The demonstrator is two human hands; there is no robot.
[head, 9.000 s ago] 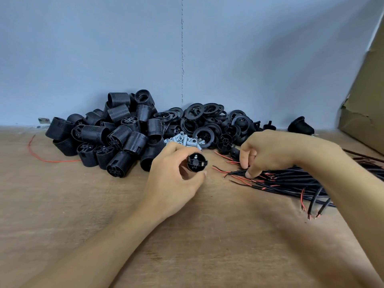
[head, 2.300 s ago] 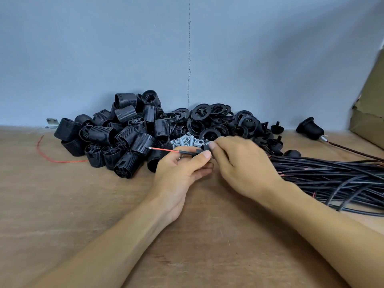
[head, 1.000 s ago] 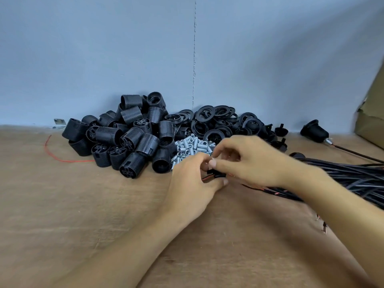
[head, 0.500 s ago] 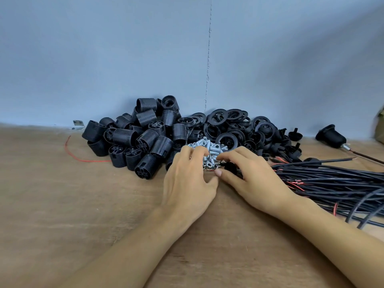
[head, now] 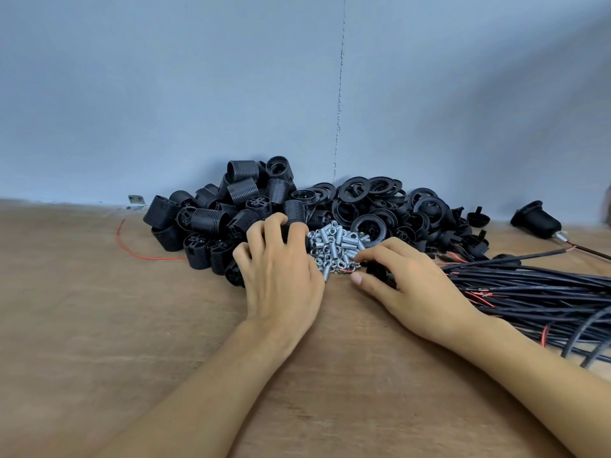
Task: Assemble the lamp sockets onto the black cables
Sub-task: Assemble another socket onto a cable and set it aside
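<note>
My left hand [head: 281,279] reaches into the pile of black threaded socket barrels [head: 211,219], its fingers curled over one barrel [head: 288,233] at the pile's right edge. My right hand [head: 410,289] pinches a small black socket cap [head: 375,271] on the end of a black cable; red wire tips [head: 344,271] stick out to its left. A bundle of black cables [head: 529,289] runs off to the right. Between my hands lies a heap of small metal threaded tubes [head: 334,246].
Black rings and caps [head: 360,193] are heaped against the blue wall behind the tubes. An assembled socket on a cable [head: 535,223] lies at the far right. A loose red wire [head: 132,251] and a metal bracket [head: 136,201] sit left of the pile.
My left hand has moved left from the metal tubes onto the socket barrels. My right hand has stayed by the tubes with the cable end and cap.
</note>
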